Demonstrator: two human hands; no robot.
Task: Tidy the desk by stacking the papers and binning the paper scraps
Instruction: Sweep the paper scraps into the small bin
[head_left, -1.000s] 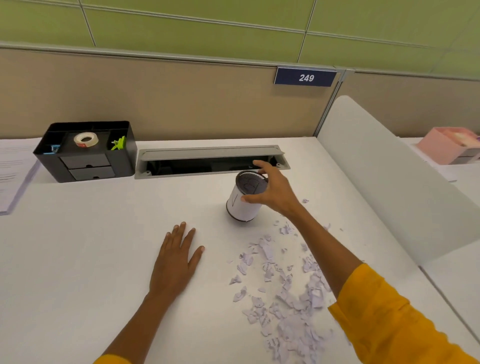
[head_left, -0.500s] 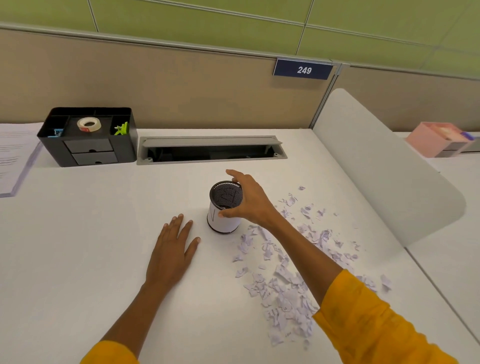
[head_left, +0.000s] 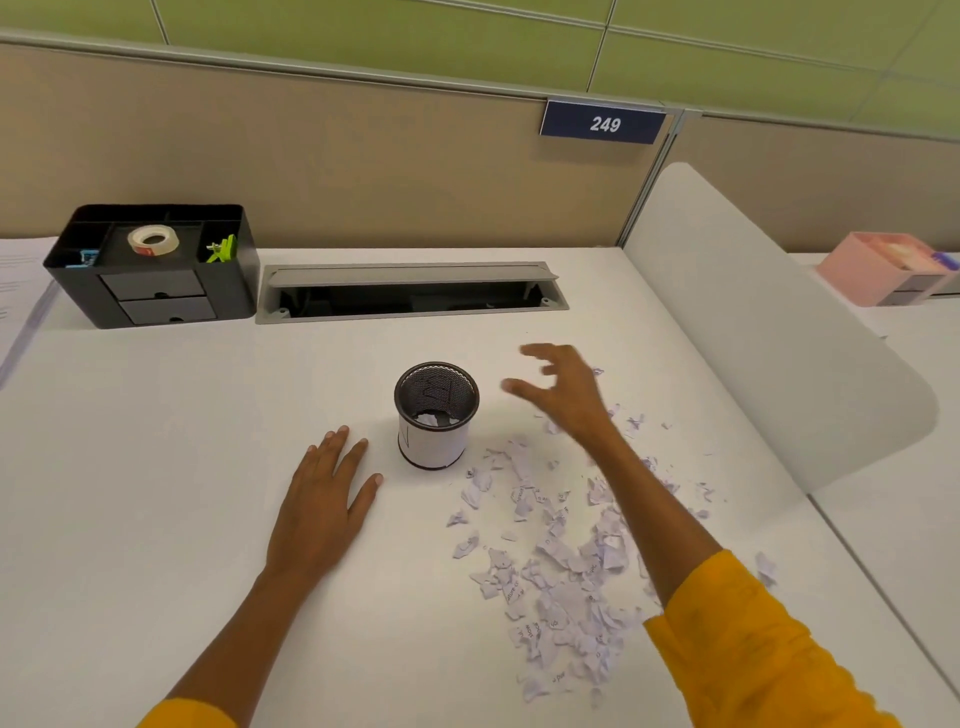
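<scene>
A small round black mesh cup with a white paper wrap (head_left: 436, 415) is stood upright on the white desk (head_left: 156, 467), mid-scene. A few crumpled white bits are seen at its bottom; it is judged to serve as the bin.

The left hand (head_left: 324, 501) is laid flat on the desk just left of the cup, fingers straight and slightly spread, nothing held. The right hand (head_left: 563, 392) is raised just right of the cup, apart from it, fingers wide and loosely bent, nothing held.

The torn white paper scraps (head_left: 561, 561) are scattered to the right and near side of the cup, the thickest heap lying near the right yellow sleeve (head_left: 753, 654). Almost all are still on the desk.

A stack of printed white papers (head_left: 21, 291) is seen at the far left edge, partly cut off; whether it is squared cannot be told.

Progress is judged early: bin placed within reach, scrap collection barely begun, nearly the whole pile left to gather.
</scene>
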